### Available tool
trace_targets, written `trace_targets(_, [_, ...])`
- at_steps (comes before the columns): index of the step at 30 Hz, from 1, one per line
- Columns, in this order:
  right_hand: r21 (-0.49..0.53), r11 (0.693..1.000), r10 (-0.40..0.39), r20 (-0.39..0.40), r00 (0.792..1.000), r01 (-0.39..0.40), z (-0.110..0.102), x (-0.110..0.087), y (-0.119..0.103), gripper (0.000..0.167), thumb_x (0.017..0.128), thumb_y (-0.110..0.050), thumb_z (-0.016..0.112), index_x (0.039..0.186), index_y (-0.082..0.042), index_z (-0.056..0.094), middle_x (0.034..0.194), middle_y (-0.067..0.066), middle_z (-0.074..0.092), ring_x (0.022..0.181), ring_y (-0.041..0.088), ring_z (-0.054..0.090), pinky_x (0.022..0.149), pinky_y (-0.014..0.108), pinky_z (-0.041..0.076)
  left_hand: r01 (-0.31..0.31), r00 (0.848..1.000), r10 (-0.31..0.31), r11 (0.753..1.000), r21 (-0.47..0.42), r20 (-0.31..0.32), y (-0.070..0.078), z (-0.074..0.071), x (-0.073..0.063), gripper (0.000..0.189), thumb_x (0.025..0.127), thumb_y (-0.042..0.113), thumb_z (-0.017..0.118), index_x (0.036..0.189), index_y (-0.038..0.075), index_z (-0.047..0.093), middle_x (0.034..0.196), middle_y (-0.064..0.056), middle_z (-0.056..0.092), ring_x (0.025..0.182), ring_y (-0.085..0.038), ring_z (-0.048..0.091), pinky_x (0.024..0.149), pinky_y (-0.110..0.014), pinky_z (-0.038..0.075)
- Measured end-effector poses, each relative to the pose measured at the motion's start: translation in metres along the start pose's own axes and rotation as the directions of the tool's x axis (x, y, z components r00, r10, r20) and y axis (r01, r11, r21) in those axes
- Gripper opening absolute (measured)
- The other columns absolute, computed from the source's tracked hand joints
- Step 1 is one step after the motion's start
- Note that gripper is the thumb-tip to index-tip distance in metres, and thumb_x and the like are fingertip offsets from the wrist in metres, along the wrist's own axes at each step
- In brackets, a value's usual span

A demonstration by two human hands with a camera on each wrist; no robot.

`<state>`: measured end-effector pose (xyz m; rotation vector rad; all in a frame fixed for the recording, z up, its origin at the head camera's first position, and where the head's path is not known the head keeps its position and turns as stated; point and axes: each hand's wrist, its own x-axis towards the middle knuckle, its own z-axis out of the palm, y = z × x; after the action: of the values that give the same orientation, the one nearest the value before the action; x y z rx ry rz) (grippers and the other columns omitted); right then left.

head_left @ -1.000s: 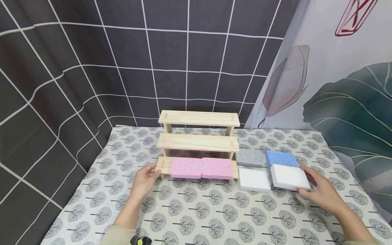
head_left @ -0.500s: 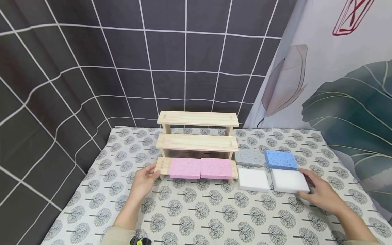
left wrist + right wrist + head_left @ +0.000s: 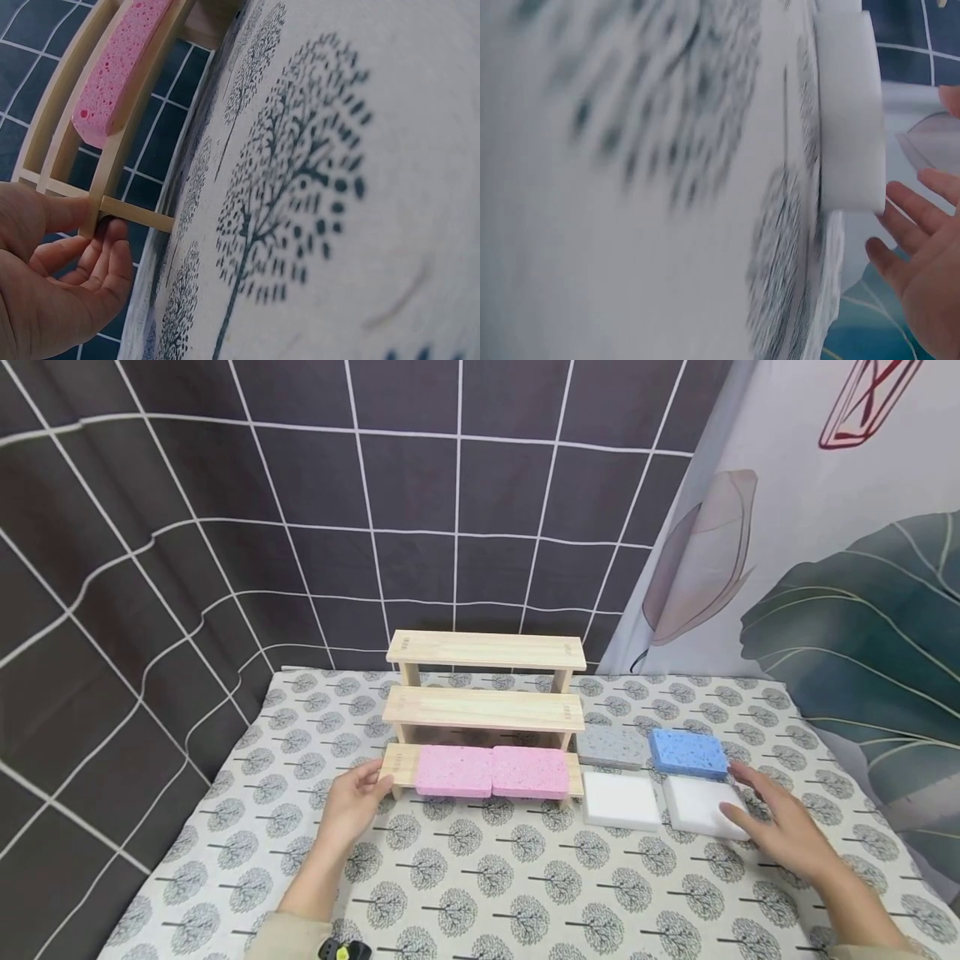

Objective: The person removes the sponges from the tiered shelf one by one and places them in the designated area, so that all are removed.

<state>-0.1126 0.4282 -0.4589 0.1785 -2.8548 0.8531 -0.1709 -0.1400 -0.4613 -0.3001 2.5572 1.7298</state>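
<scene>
A three-tier wooden display stand [image 3: 483, 706] stands on the tablecloth, with two pink sponges [image 3: 454, 770] side by side on its lowest step. My left hand [image 3: 351, 806] pinches the left end of that step, thumb above and fingers beneath, as the left wrist view confirms. My right hand [image 3: 787, 827] hovers at the right side of a white sponge [image 3: 697, 806], thumb and fingers apart and holding nothing. In the right wrist view its fingers [image 3: 907, 217] are extended beside the end of the white sponge [image 3: 849, 112]; whether they touch it I cannot tell.
Right of the stand lie a grey sponge [image 3: 611, 747], a blue sponge [image 3: 688, 752] and another white sponge [image 3: 621, 800]. A dark grid-patterned curtain [image 3: 405, 485] hangs behind and at the left. A leaf-print curtain [image 3: 847, 568] hangs at the right.
My right hand has set the white sponge flat in front of the blue sponge and released it, its fingers spreading. The left hand stays on the stand.
</scene>
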Motion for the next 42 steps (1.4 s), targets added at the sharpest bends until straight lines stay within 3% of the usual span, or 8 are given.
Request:
trace_targets(2, [0.013,1.000,-0.016,-0.031,0.999,0.016,0.000,0.002,-0.006,0.072,0.098,-0.025,0.067,0.155,0.001,0.032,0.143,0.035,0.046,0.125,0.049,0.047,0.104,0.063,0.039,-0.003,1.000,0.003,1.000,-0.001,0.002,0.000,0.000,0.000,0.047,0.096,0.010,0.066,0.140,-0.003,0.055,0.115,-0.018,0.066,0.101,-0.028,0.064,0.079,-0.026,0.057])
trace_targets(4, [0.033,0.998,-0.043,-0.066,0.997,0.045,0.001,0.005,-0.012,0.070,0.097,-0.023,0.069,0.154,-0.001,0.036,0.143,0.033,0.048,0.132,0.024,0.047,0.111,0.036,0.039,-0.006,1.000,0.006,1.000,0.000,0.003,-0.001,0.000,0.001,0.047,0.096,0.010,0.066,0.140,-0.003,0.054,0.116,-0.019,0.066,0.102,-0.028,0.064,0.080,-0.027,0.057])
trace_targets(7, [0.068,0.992,-0.094,-0.120,0.988,0.102,0.004,0.011,-0.022,0.066,0.095,-0.018,0.071,0.151,0.000,0.041,0.142,0.030,0.051,0.124,-0.012,0.040,0.096,-0.001,0.027,-0.001,1.000,0.001,1.000,-0.001,0.005,0.000,0.000,0.000,0.047,0.096,0.011,0.067,0.140,-0.002,0.055,0.116,-0.018,0.066,0.102,-0.027,0.064,0.081,-0.027,0.057])
trace_targets(9, [0.105,0.983,-0.133,-0.149,0.980,0.150,0.006,0.016,-0.030,0.063,0.094,-0.013,0.072,0.148,0.003,0.043,0.139,0.031,0.052,0.119,-0.022,0.035,0.095,-0.004,0.026,0.004,1.000,-0.004,1.000,-0.005,0.005,-0.001,0.000,0.000,0.047,0.096,0.011,0.066,0.140,-0.002,0.055,0.115,-0.018,0.066,0.101,-0.027,0.064,0.081,-0.028,0.057])
trace_targets(26, [0.200,0.937,-0.244,-0.215,0.946,0.287,0.038,0.039,-0.094,0.056,0.086,0.001,0.075,0.137,0.009,0.052,0.133,0.026,0.059,0.118,-0.011,0.047,0.100,0.002,0.034,0.001,1.000,-0.001,1.000,0.003,-0.017,0.003,0.001,-0.003,0.046,0.096,0.009,0.067,0.138,-0.003,0.056,0.114,-0.020,0.066,0.098,-0.029,0.066,0.081,-0.033,0.059])
trace_targets(30, [0.207,0.926,-0.272,-0.214,0.938,0.316,0.048,0.044,-0.106,0.057,0.085,0.000,0.076,0.137,0.006,0.054,0.132,0.024,0.061,0.121,-0.002,0.050,0.102,0.004,0.036,0.023,1.000,-0.023,1.000,-0.017,-0.007,0.002,0.001,-0.003,0.046,0.096,0.010,0.066,0.139,-0.003,0.056,0.117,-0.020,0.066,0.101,-0.028,0.064,0.084,-0.034,0.058])
trace_targets(36, [0.222,0.928,-0.264,-0.175,0.948,0.300,0.056,0.047,-0.118,0.058,0.087,-0.004,0.077,0.140,0.001,0.054,0.135,0.019,0.061,0.121,0.018,0.056,0.103,0.006,0.036,0.044,0.999,-0.044,0.998,-0.043,-0.005,0.000,0.003,-0.004,0.047,0.097,0.010,0.065,0.141,-0.003,0.053,0.122,-0.022,0.065,0.104,-0.029,0.064,0.087,-0.036,0.058])
trace_targets(42, [0.214,0.910,-0.321,-0.183,0.929,0.356,0.067,0.053,-0.130,0.055,0.085,-0.002,0.077,0.136,0.004,0.056,0.133,0.018,0.062,0.119,0.025,0.057,0.103,0.013,0.040,0.066,0.998,-0.067,0.997,-0.038,-0.018,0.000,0.004,-0.003,0.045,0.102,0.021,0.060,0.143,0.002,0.053,0.118,-0.017,0.067,0.102,-0.026,0.066,0.090,-0.040,0.055])
